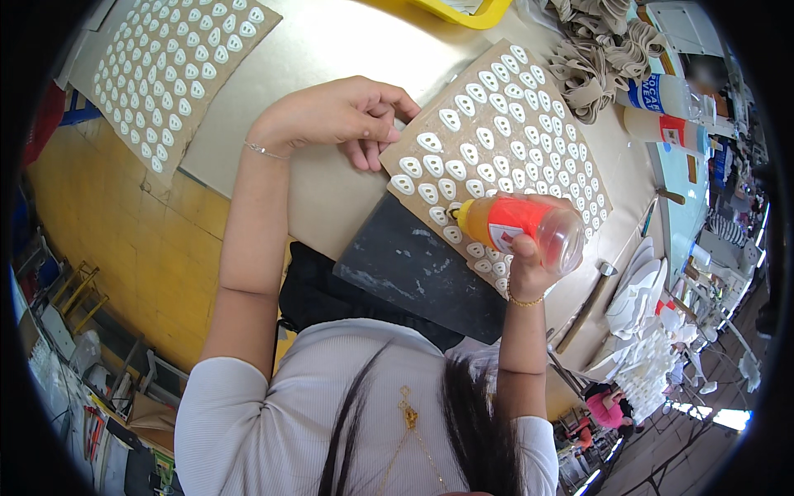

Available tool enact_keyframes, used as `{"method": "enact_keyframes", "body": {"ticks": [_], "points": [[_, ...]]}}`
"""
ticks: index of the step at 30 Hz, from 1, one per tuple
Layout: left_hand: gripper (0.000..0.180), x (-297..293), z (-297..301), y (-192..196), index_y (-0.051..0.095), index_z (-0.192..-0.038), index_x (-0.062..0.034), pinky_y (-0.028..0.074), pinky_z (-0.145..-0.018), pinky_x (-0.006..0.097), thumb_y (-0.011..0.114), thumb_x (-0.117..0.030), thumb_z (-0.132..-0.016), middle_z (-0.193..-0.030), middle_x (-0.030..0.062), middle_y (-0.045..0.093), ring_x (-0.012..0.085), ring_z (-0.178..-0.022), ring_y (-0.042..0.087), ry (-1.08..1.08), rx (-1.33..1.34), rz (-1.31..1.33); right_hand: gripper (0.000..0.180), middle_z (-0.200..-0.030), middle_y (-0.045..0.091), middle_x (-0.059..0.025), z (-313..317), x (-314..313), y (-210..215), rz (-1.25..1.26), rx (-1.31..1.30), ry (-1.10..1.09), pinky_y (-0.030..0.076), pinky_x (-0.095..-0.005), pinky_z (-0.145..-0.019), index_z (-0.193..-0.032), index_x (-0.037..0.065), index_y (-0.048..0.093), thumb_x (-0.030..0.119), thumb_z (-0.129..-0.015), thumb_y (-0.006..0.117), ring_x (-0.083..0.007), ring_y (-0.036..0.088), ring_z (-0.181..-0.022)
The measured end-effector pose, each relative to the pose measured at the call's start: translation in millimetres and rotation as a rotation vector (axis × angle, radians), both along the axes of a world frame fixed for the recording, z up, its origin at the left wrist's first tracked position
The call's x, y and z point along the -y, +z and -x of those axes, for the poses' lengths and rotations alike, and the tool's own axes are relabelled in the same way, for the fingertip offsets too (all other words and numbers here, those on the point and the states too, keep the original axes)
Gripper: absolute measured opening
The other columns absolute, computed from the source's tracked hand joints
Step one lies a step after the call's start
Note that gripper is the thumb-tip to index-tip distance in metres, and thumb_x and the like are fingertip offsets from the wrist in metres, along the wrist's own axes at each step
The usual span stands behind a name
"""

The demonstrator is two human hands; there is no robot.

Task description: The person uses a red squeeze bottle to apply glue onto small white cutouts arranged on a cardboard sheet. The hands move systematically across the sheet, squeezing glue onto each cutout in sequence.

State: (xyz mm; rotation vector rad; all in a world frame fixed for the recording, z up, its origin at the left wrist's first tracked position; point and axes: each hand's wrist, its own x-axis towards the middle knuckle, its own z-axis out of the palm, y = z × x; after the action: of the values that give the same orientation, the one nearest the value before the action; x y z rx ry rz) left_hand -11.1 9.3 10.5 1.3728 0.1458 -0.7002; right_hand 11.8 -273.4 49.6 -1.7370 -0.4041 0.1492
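Observation:
My right hand (533, 273) is wrapped round a squeeze bottle (521, 227) with a red and white label and a yellow cap. The bottle lies tilted, its dark nozzle pointing left over a brown cardboard sheet (488, 194). Rows of small white rounded-triangular pieces (456, 169), each with dark openings, cover this sheet. At the sheet's left edge is my left hand (356, 120), its wrist bent and fingers loosely curled but apart. The index fingertip and thumb are close to the cardboard edge; nothing shows between them. Some fingers of my right hand are hidden behind the bottle.
A second cardboard sheet (186, 62) with similar white pieces lies at the far left. A dark slab (413, 260) juts from under the nearer sheet. To the right are a hammer (587, 306), beige stacked pieces (591, 62) and plastic bottles (662, 95). A yellow tray (475, 18) stands at the back.

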Motion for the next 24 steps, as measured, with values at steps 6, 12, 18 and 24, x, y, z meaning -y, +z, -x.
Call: {"method": "enact_keyframes", "body": {"ticks": [6, 12, 18, 24], "points": [[0.037, -0.1, 0.9, 0.3, 0.049, -0.121, 0.0054, 0.052, -0.052, 0.018, 0.055, -0.010, -0.087, -0.072, 0.0014, 0.055, 0.0090, -0.061, 0.063, 0.004, -0.001, -0.007, 0.054, -0.087, 0.065, -0.0119, 6.4, 9.2, -3.7, -0.005, 0.016, 0.006, 0.050, -0.0306, -0.074, -0.097, -0.004, 0.059, 0.031, -0.063, 0.084, -0.0204, 0.065, -0.079], [0.038, 0.3, 0.1, 2.2, 0.049, -0.121, 0.0051, 0.052, -0.052, 0.018, 0.056, -0.009, -0.087, -0.071, 0.0008, 0.054, 0.0092, -0.061, 0.063, 0.003, 0.003, -0.005, 0.058, -0.090, 0.066, -0.0137, 16.0, 14.4, -6.5, -0.013, 0.012, 0.041, 0.051, -0.0304, -0.075, -0.097, -0.002, 0.058, 0.040, -0.064, 0.082, -0.0223, 0.066, -0.078], [0.038, 0.2, 0.0, 3.1, 0.049, -0.121, 0.0044, 0.052, -0.052, 0.017, 0.056, -0.010, -0.087, -0.071, 0.0004, 0.054, 0.0087, -0.061, 0.063, 0.000, -0.002, -0.010, 0.063, -0.092, 0.067, -0.0134, 16.7, 6.3, -7.5, 0.045, 0.161, 0.155, 0.051, -0.0317, -0.075, -0.102, 0.002, 0.058, 0.043, -0.061, 0.083, -0.0239, 0.066, -0.080], [0.038, -0.1, 0.6, 2.9, 0.049, -0.121, 0.0038, 0.052, -0.052, 0.017, 0.056, -0.011, -0.087, -0.071, 0.0004, 0.054, 0.0081, -0.061, 0.063, 0.003, -0.009, -0.013, 0.065, -0.093, 0.066, -0.0153, 9.2, -1.9, -8.8, 0.065, 0.256, 0.206, 0.052, -0.0349, -0.076, -0.105, 0.004, 0.056, 0.044, -0.061, 0.083, -0.0261, 0.066, -0.084]]}}
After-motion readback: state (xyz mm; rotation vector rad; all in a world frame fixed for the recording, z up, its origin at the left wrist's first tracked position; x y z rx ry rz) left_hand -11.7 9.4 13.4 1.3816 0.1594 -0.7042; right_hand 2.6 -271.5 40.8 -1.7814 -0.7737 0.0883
